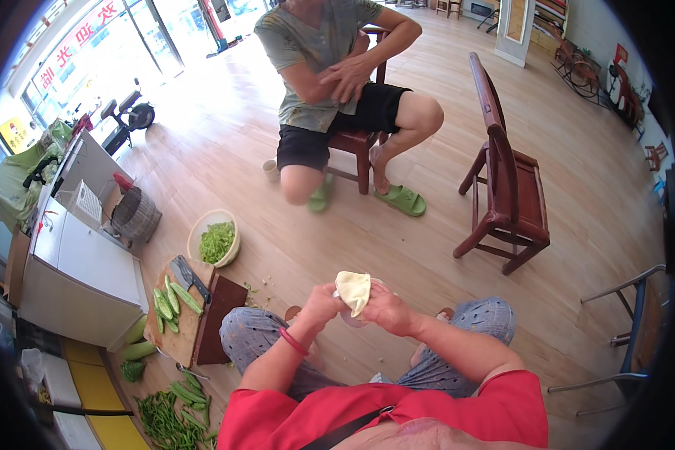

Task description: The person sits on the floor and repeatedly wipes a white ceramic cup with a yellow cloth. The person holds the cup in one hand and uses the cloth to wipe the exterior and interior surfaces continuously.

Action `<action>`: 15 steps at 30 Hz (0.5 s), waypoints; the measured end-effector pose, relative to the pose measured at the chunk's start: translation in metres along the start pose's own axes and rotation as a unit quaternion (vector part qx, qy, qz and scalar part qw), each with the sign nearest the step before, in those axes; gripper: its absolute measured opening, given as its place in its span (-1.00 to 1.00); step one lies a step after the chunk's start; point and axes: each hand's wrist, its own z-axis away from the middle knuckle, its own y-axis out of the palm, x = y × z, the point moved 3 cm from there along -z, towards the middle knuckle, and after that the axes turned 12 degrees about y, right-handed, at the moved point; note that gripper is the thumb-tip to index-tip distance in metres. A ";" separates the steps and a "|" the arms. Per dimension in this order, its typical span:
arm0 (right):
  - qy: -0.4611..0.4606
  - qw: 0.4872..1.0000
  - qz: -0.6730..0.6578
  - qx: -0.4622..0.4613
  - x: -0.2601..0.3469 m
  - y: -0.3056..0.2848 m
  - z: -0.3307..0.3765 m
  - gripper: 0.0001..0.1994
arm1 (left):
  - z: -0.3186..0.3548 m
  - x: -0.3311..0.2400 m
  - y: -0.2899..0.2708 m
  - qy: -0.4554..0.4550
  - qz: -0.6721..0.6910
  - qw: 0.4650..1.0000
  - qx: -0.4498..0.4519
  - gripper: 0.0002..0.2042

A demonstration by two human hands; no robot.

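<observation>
In front of my knees, my left hand [324,303] and my right hand [391,309] are raised close together. Between them is a pale yellow, soft-looking piece [353,289], broad at the top and tapering downward; its kind is unclear, perhaps cloth or dough. Both hands are closed on its sides, and some fingertips are hidden behind it. To my left stands a wooden cutting board [175,346] on a dark red block. Cut lengths of green gourd [166,301] and a dark-bladed cleaver [190,277] lie on the board.
A cream bowl [233,253] of cut greens stands beyond the board. Green peppers [162,417] and whole gourds [138,351] lie on the floor at left. A person [315,82] sits opposite on a chair. An unoccupied wooden chair [523,202] stands ahead right, a metal-framed one [642,330] nearer.
</observation>
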 end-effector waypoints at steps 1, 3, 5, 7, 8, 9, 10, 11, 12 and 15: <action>0.047 0.995 -0.092 -0.006 -0.008 0.002 0.001 -0.65 | 0.001 0.004 0.001 0.019 0.001 1.000 0.011 -0.69; 0.041 0.998 0.050 0.010 -0.021 0.009 0.002 -0.66 | 0.003 0.016 0.004 0.056 0.004 0.998 0.034 -0.70; 0.025 0.990 0.140 0.017 -0.025 0.013 0.001 -0.65 | 0.007 0.015 0.005 0.075 -0.012 0.996 0.052 -0.71; -0.002 0.983 0.181 0.011 -0.024 0.013 -0.001 -0.65 | 0.013 0.008 0.006 0.086 -0.059 0.992 0.072 -0.71; 0.021 0.987 0.156 0.017 -0.029 0.014 -0.001 -0.65 | 0.015 -0.001 0.005 0.088 -0.098 0.988 0.083 -0.72; 0.044 0.990 0.131 0.023 -0.035 0.016 -0.001 -0.66 | 0.017 -0.005 0.006 0.090 -0.136 0.982 0.093 -0.72; 0.065 0.992 0.107 0.029 -0.037 0.017 -0.001 -0.67 | 0.018 -0.004 0.006 0.107 -0.116 0.984 0.086 -0.72; 0.074 0.993 0.089 0.030 -0.037 0.018 0.000 -0.68 | 0.020 -0.003 0.006 0.125 -0.095 0.984 0.080 -0.72; 0.084 0.993 0.072 0.030 -0.036 0.019 -0.001 -0.69 | 0.021 -0.001 0.006 0.142 -0.074 0.984 0.073 -0.72; 0.198 0.975 -0.088 0.040 -0.039 0.021 -0.002 -0.72 | 0.020 0.010 0.003 0.153 -0.078 0.982 0.074 -0.72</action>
